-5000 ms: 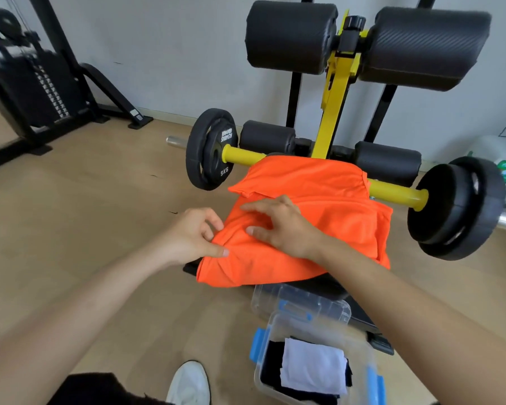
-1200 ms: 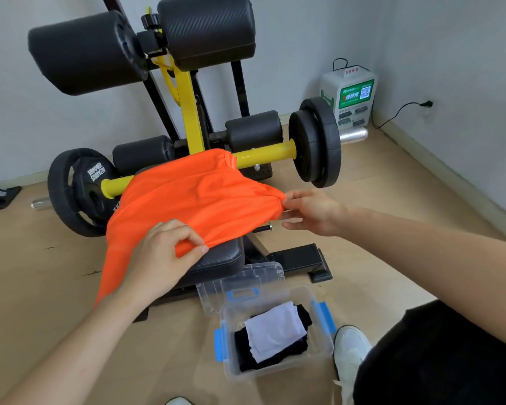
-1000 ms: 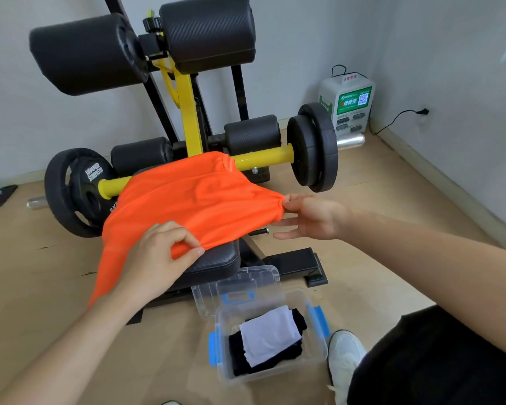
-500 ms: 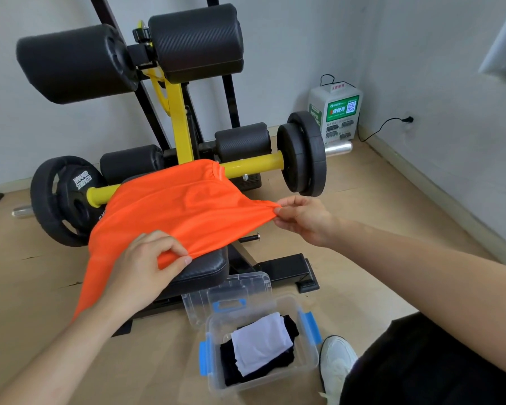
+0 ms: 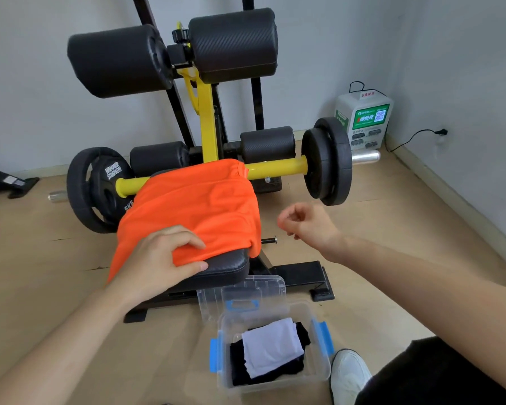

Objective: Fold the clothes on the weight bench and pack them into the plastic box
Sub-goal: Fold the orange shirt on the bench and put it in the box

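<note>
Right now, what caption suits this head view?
Left hand holds orange shirt on bench; right hand empty; plastic box on floor.

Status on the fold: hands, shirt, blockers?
Left hand grips near edge of orange shirt on bench pad. Right hand off it, curled, holding nothing. Shirt draped over pad, not boxed. Plastic box open, part-filled; nothing blocking it.
</note>
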A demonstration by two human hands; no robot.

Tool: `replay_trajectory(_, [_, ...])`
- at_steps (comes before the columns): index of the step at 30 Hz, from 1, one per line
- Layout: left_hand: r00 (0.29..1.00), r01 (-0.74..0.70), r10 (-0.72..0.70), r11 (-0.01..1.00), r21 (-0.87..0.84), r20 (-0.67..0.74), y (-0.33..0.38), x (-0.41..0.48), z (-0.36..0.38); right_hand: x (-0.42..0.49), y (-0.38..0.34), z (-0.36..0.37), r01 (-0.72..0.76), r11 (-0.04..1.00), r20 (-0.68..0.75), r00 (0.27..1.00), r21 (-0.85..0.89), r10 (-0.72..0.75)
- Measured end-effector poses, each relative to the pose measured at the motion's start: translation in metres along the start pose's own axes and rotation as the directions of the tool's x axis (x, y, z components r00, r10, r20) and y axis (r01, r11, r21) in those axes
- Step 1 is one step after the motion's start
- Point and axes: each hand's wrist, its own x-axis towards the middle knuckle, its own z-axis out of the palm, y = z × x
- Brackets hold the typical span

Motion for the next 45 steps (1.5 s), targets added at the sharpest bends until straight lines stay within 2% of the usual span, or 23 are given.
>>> replay_trajectory(3, [0.999,0.037,-0.037,0.996,0.083,0.005,-0.008,-0.005,-0.011,-0.005,-0.009,0.026,0.211,0.961,0.175,0.968,-0.176,-0.181])
replay_trajectory(6, [1.0,0.028,-0.028,0.988,0.151,-0.003,-0.013,-0.01,-0.015,-0.008,-0.018,0.046,0.32,0.925,0.253,0.93,-0.206,-0.266])
replay_trajectory(9, [0.999,-0.003,0.009,0.987,0.158,-0.038,-0.013,-0.012,-0.011,-0.011,-0.027,0.064,0.406,0.867,0.249,0.906,-0.29,-0.342])
replay_trajectory(12, [0.993,0.001,0.006,0.998,0.056,-0.117,-0.016,-0.014,-0.008,-0.01,-0.027,0.081,0.435,0.79,0.217,0.901,-0.432,-0.377])
replay_trajectory(16, [0.964,0.029,-0.038,0.999,-0.038,-0.263,-0.02,-0.017,-0.009,-0.007,-0.025,0.086,0.462,0.748,0.145,0.88,-0.476,-0.452])
replay_trajectory(19, [0.956,0.033,-0.043,0.999,-0.04,-0.289,-0.025,-0.02,-0.01,0.0,-0.019,0.075,0.469,0.7,0.1,0.861,-0.539,-0.499])
replay_trajectory(21, [0.979,0.037,-0.039,0.999,-0.014,-0.199,-0.029,-0.023,-0.009,0.004,-0.016,0.064,0.444,0.706,0.069,0.868,-0.552,-0.492])
replay_trajectory(24, [0.999,0.026,-0.026,1.0,0.002,-0.043,-0.035,-0.031,-0.013,0.008,-0.011,0.046,0.42,0.739,0.117,0.897,-0.528,-0.426])
replay_trajectory(28, [1.0,0.021,-0.022,0.993,0.114,0.002,-0.043,-0.037,-0.024,0.015,0.005,0.03,0.359,0.741,0.176,0.932,-0.568,-0.316])
replay_trajectory(32, [0.998,0.064,-0.068,0.983,0.172,0.015,-0.048,-0.041,-0.034,0.011,0.009,0.035,0.297,0.777,0.22,0.953,-0.555,-0.207])
replay_trajectory(35, [0.996,0.084,-0.088,0.979,0.187,0.015,-0.048,-0.043,-0.041,0.011,0.009,0.043,0.35,0.774,0.223,0.936,-0.527,-0.272])
replay_trajectory(41, [0.986,0.155,-0.167,0.948,0.277,0.021,-0.055,-0.046,-0.056,0.01,-0.013,0.022,0.332,0.832,0.232,0.94,-0.445,-0.251])
replay_trajectory(43, [0.979,0.198,-0.203,0.944,0.262,-0.009,-0.058,-0.048,-0.06,0.01,-0.02,0.013,0.347,0.855,0.282,0.926,-0.385,-0.249])
replay_trajectory(45, [0.963,0.263,-0.251,0.954,0.142,-0.095,-0.06,-0.047,-0.059,0.012,-0.026,0.005,0.335,0.883,0.326,0.918,-0.329,-0.226])
